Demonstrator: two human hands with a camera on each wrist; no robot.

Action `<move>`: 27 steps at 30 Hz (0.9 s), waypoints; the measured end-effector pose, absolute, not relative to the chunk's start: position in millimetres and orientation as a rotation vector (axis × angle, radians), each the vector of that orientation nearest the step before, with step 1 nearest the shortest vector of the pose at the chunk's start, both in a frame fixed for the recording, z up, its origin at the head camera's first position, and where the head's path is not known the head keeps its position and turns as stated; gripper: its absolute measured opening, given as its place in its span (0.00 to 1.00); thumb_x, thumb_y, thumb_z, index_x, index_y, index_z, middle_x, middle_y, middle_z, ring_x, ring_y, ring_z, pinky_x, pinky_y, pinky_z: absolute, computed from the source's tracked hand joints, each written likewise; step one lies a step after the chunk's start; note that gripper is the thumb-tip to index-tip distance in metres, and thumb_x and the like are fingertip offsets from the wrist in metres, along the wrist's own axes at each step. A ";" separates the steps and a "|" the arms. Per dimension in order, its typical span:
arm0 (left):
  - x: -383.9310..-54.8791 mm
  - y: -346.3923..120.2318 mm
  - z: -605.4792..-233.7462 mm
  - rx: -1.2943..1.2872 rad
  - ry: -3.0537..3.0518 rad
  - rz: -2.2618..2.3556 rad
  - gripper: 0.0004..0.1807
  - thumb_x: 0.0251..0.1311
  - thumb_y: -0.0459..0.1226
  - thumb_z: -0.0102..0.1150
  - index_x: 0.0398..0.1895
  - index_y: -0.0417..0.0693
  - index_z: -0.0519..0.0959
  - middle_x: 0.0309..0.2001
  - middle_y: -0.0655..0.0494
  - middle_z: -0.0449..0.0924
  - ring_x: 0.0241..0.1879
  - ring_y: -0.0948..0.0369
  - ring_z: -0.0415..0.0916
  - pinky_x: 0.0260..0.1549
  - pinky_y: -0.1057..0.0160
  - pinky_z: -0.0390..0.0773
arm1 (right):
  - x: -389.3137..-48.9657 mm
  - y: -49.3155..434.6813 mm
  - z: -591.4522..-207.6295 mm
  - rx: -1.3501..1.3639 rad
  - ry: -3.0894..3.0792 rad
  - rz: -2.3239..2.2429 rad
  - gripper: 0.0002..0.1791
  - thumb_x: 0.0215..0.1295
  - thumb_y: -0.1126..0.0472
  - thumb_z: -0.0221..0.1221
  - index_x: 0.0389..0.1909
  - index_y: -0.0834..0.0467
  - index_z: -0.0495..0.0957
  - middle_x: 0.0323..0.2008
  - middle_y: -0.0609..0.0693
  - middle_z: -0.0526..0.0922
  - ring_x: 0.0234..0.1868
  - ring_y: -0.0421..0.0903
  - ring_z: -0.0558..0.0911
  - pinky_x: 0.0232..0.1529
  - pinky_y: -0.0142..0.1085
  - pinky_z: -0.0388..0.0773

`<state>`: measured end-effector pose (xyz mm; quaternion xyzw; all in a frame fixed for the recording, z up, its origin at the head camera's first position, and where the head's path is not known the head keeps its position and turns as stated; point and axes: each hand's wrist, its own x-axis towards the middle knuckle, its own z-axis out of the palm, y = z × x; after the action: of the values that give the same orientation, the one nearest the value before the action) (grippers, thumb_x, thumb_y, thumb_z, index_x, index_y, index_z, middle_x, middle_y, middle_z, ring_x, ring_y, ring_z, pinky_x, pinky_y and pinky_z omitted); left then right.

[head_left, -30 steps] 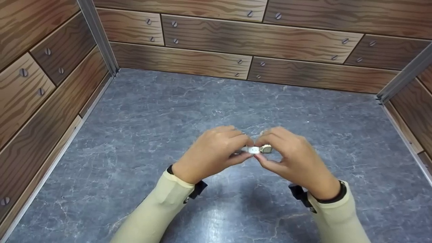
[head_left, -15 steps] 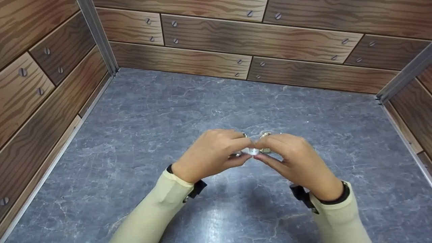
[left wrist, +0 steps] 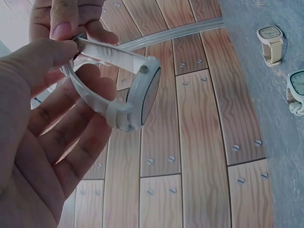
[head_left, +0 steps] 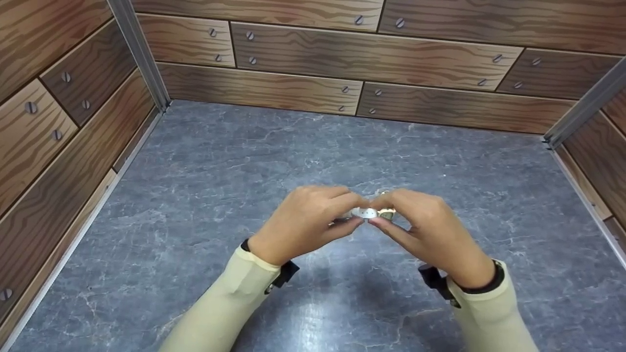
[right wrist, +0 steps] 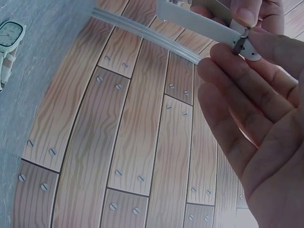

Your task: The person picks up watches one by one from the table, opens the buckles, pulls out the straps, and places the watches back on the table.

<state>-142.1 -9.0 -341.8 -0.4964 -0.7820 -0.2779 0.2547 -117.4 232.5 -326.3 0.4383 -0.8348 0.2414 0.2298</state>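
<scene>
Both hands hold a white wristwatch (left wrist: 139,95) between them, its strap bent into a loop. In the head view, the pale strap (head_left: 366,213) with small holes shows between the fingertips. My left hand (head_left: 313,220) pinches the strap at the buckle end with thumb and forefinger. From the other side, my right hand (head_left: 418,222) pinches the strap close to its tip. A metal buckle (right wrist: 239,45) sits around the strap right at the fingertips in the right wrist view. The watch's dial is turned away in the left wrist view, and the left hand hides most of the watch in the head view.
A cream watch (left wrist: 273,47) and a white one with a green-edged dial (left wrist: 298,83) stand on the grey marbled table (head_left: 293,146). One square-faced watch (right wrist: 9,35) shows at left in the right wrist view. Wood-patterned walls (head_left: 303,54) enclose the table.
The strap between the fingertips has tilted and turned back, and more of its holed face shows now. The fingers have shifted slightly; both forearms stay in nearly the same place.
</scene>
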 end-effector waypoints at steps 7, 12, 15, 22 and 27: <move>-140.4 -8.5 -342.6 -1.323 -2.138 -0.766 0.12 0.73 0.46 0.61 0.48 0.50 0.87 0.35 0.60 0.85 0.26 0.69 0.76 0.29 0.73 0.76 | -118.1 229.7 -327.7 1.197 -2.281 0.673 0.09 0.65 0.65 0.69 0.44 0.56 0.84 0.39 0.46 0.87 0.38 0.43 0.86 0.41 0.34 0.83; -139.9 -6.9 -344.9 -1.334 -2.143 -0.723 0.11 0.71 0.45 0.63 0.46 0.50 0.88 0.32 0.60 0.84 0.24 0.69 0.72 0.28 0.72 0.75 | -118.6 229.7 -330.8 1.188 -2.265 0.611 0.09 0.59 0.65 0.70 0.40 0.55 0.83 0.36 0.45 0.86 0.35 0.40 0.84 0.36 0.34 0.82; -140.2 -6.1 -346.3 -1.335 -2.150 -0.727 0.10 0.69 0.44 0.65 0.45 0.51 0.88 0.32 0.60 0.84 0.25 0.69 0.73 0.28 0.72 0.75 | -120.1 230.1 -332.3 1.199 -2.255 0.579 0.12 0.56 0.67 0.72 0.39 0.55 0.82 0.34 0.45 0.86 0.33 0.39 0.83 0.34 0.33 0.82; -140.3 -6.9 -344.0 -1.346 -2.170 -0.770 0.10 0.68 0.43 0.67 0.47 0.51 0.88 0.33 0.59 0.85 0.25 0.68 0.73 0.27 0.72 0.74 | -121.4 231.3 -330.9 1.221 -2.224 0.631 0.14 0.52 0.70 0.73 0.38 0.55 0.83 0.32 0.45 0.85 0.32 0.39 0.82 0.35 0.31 0.81; -140.9 -7.9 -343.4 -1.358 -2.176 -0.780 0.10 0.69 0.42 0.66 0.49 0.52 0.87 0.35 0.59 0.85 0.24 0.69 0.72 0.26 0.72 0.74 | -122.5 231.1 -330.8 1.231 -2.221 0.685 0.03 0.68 0.60 0.66 0.37 0.56 0.84 0.32 0.44 0.86 0.32 0.39 0.83 0.36 0.30 0.81</move>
<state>-140.9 -7.9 -343.4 -0.4933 -0.7902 -0.2833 0.2282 -122.5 231.1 -330.8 0.4529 -0.8169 0.2521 0.2529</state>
